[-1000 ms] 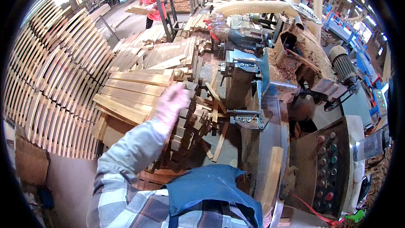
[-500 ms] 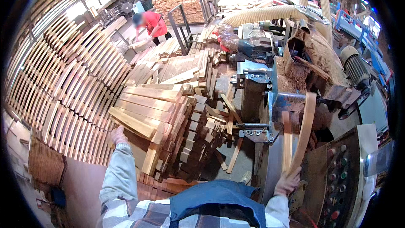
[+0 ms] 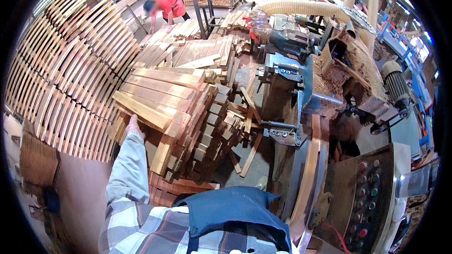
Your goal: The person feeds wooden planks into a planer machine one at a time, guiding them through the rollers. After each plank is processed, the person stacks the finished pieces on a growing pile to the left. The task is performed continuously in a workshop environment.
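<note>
My left hand [image 3: 133, 126] reaches to the stack of wooden boards [image 3: 162, 95] at my left. Its fingers are closed at the near edge of a pale wooden board [image 3: 141, 111] that lies askew on top; the fingertips are partly hidden beneath it. Low at the right, my right hand [image 3: 296, 229] is at the near end of a long wooden strip [image 3: 309, 171], closed on it as far as I can see. That strip lies lengthwise along the machine's metal bed [image 3: 322, 169], its far end at the blue housing [image 3: 325, 99]. My apron partly covers this hand.
A control panel with coloured buttons [image 3: 367, 202] stands right of the bed. Sawdust covers the machine, beside a motor [image 3: 395, 82] and cream hose [image 3: 301, 8]. Tall stacked slats [image 3: 70, 75] rise at left. Loose offcuts [image 3: 252, 155] lie on the floor. Farther off, a person in red [image 3: 168, 7] bends over boards.
The wooden strip has come down from a raised, slanting position onto the machine bed. My right hand has moved lower and nearer to me with it. My left hand stays at the stack.
</note>
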A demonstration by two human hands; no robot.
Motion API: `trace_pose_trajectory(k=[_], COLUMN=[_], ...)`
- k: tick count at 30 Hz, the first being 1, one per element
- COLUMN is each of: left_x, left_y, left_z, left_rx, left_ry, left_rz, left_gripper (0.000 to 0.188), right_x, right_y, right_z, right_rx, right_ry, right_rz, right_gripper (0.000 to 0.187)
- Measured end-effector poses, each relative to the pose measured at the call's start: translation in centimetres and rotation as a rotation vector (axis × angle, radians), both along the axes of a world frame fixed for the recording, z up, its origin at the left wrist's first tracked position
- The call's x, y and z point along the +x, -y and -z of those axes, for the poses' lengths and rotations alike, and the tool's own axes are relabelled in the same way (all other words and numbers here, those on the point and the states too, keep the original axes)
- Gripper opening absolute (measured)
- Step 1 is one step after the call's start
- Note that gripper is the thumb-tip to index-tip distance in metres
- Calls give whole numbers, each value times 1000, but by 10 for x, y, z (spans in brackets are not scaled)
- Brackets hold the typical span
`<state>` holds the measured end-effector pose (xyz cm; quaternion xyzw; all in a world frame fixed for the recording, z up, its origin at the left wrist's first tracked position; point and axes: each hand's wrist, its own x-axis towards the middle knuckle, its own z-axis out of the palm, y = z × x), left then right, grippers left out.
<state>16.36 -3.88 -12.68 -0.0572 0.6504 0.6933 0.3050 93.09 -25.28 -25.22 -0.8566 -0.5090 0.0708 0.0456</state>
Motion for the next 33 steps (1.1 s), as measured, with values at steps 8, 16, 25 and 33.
trace_pose_trajectory(k=[8,16,25,33], left_x=[-10,-36,4,47], left_y=[-50,-51,-12,25], left_z=[29,30,-3,-23], left_rx=[180,139,287,346], left_ry=[-28,-173,-90,-180], left_rz=[-129,81,40,-3], left_gripper=[85,69,61,51], right_x=[11,12,-65,-205], right_y=[21,-130,-288,-284], right_z=[12,-21,-81,-97], right_rx=[-119,204,-150,674], right_ry=[175,181,-76,-589], right_rz=[66,-217,210,-931], right_gripper=[70,66,63,48])
